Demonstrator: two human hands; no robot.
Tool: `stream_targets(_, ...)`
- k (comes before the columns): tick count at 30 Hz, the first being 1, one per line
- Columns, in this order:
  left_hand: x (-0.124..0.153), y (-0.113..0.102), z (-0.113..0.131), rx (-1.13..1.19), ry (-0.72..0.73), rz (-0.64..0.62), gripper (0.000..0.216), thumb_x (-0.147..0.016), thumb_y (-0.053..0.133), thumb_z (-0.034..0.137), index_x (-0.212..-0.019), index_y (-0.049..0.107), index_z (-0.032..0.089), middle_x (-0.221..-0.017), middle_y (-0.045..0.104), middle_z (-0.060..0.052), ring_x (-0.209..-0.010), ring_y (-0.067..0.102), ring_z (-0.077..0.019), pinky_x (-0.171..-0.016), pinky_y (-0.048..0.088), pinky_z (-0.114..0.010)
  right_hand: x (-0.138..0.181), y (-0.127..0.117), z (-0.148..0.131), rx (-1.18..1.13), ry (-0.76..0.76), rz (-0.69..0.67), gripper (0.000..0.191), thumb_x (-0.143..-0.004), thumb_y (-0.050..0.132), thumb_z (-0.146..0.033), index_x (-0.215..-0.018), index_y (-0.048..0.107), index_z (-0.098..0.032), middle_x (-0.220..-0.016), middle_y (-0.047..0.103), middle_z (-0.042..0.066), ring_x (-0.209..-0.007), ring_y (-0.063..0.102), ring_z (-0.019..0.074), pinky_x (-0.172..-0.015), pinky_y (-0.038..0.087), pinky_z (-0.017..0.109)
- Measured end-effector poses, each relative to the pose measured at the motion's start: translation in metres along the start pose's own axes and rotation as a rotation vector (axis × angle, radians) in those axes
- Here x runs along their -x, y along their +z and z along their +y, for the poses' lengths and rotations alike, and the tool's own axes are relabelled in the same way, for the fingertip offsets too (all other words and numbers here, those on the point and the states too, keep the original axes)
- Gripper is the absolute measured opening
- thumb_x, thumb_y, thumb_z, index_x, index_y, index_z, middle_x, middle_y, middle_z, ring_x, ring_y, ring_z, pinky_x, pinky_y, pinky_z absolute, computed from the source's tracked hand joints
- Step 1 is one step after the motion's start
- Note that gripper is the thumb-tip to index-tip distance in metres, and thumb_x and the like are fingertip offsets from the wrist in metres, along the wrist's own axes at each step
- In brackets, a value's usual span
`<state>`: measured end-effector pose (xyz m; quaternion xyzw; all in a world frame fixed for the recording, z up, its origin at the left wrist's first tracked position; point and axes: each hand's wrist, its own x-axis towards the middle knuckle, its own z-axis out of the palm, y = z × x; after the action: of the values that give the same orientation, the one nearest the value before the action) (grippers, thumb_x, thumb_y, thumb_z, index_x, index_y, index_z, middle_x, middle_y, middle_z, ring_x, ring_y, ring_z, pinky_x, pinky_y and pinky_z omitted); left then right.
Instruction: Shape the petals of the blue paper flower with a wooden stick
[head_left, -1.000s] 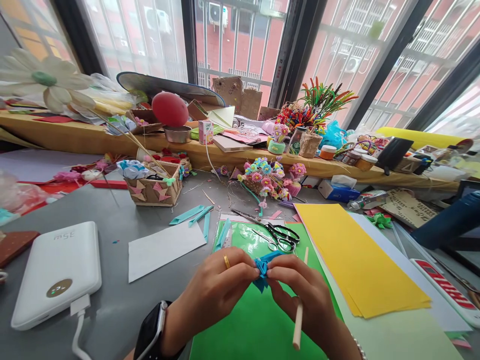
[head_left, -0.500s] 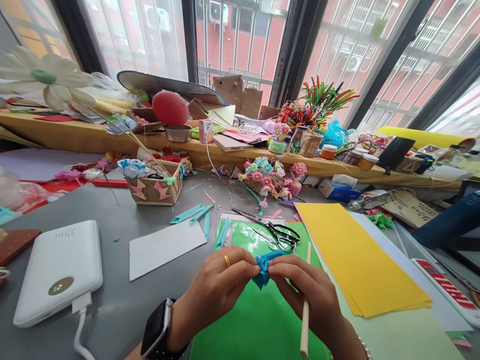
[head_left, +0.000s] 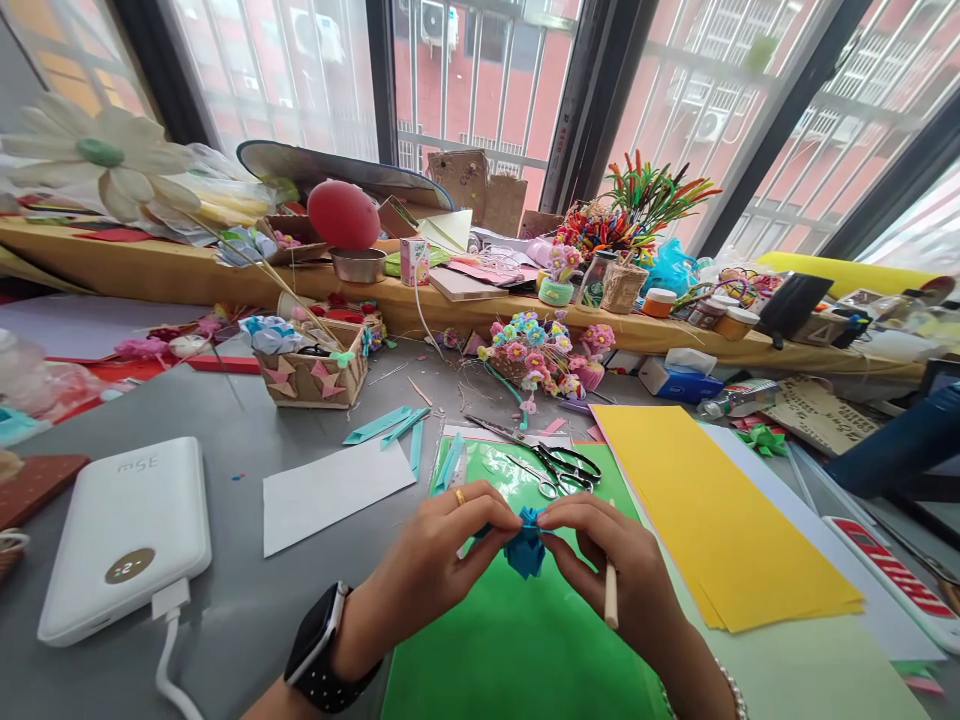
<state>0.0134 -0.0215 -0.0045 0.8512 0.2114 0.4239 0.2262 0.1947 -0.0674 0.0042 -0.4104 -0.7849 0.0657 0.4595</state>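
1. The small, bright-blue, crumpled-looking folded paper piece (head_left: 526, 555) is between both hands, above the smooth, shiny green sheet (head_left: 457, 650).
2. The left hand (head_left: 439, 545) pinches its upper left side between thumb and forefinger.
3. The right hand (head_left: 626, 560) pinches its upper right edge likewise, with a slender, pale, round wooden stick (head_left: 611, 595) tucked among its other fingers; their exact grip on it is hidden.
4. The paper piece looks very light, with crisp creases but soft, bendable points; it probably isn't slippery, yet crushes or tears easily.
5. The gathered upper part, where layers seem thickest, looks the best hold; the loose lower points call for barely any pressure.
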Motion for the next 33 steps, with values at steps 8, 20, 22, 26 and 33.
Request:
stream_targets(8, 0.001, 0.004, -0.001, 0.049, -0.101, -0.005, 0.009, -0.082, 0.051, 0.008, -0.082, 0.054, 0.017, -0.074, 0.056, 0.0, -0.069, 0.055, -0.0112, -0.063, 0.043, -0.021, 0.002, 0.002, 0.002, 0.009, 0.079, -0.013, 0.014, -0.077, 0.053, -0.008, -0.086, 0.056, -0.019, -0.076, 0.062, 0.001, -0.045, 0.048, 0.0073, -0.041, 0.039, 0.018)
stream_targets(20, -0.001, -0.001, -0.003, 0.183, -0.205, -0.081, 0.003, -0.08, 0.055, 0.013, -0.079, 0.054, 0.016, -0.077, 0.056, -0.001, -0.074, 0.053, -0.0135, -0.068, 0.042, -0.024, 0.002, 0.004, 0.0, -0.019, 0.09, -0.025, 0.012, -0.078, 0.052, -0.009, -0.085, 0.054, -0.019, -0.074, 0.059, 0.001, -0.042, 0.038, 0.0066, -0.042, 0.035, 0.019)
stream_targets(22, -0.001, -0.002, -0.003, 0.203, -0.215, -0.104, 0.003, -0.08, 0.055, 0.013, -0.079, 0.054, 0.016, -0.077, 0.056, -0.001, -0.074, 0.053, -0.0133, -0.068, 0.042, -0.024, 0.002, 0.001, 0.001, -0.043, 0.112, -0.089, 0.012, -0.077, 0.053, -0.01, -0.085, 0.054, -0.019, -0.074, 0.058, 0.0, -0.044, 0.039, 0.0071, -0.042, 0.034, 0.019)
stream_targets(26, -0.002, -0.003, -0.002, 0.275, -0.267, -0.174, 0.003, -0.077, 0.058, 0.013, -0.077, 0.056, 0.015, -0.077, 0.057, -0.001, -0.074, 0.054, -0.0131, -0.069, 0.043, -0.024, 0.003, -0.007, 0.004, -0.066, 0.175, -0.232, 0.012, -0.075, 0.056, -0.013, -0.085, 0.054, -0.02, -0.072, 0.057, -0.002, -0.05, 0.042, 0.0084, -0.046, 0.034, 0.019)
stream_targets(33, -0.005, -0.003, -0.002, 0.47, -0.403, -0.224, 0.007, -0.076, 0.06, 0.02, -0.075, 0.056, 0.015, -0.077, 0.056, -0.001, -0.076, 0.055, -0.0144, -0.073, 0.047, -0.028, 0.002, -0.009, 0.004, -0.104, 0.283, -0.357, 0.008, -0.076, 0.056, -0.017, -0.083, 0.055, -0.02, -0.06, 0.048, -0.006, -0.048, 0.038, 0.0071, -0.045, 0.03, 0.019)
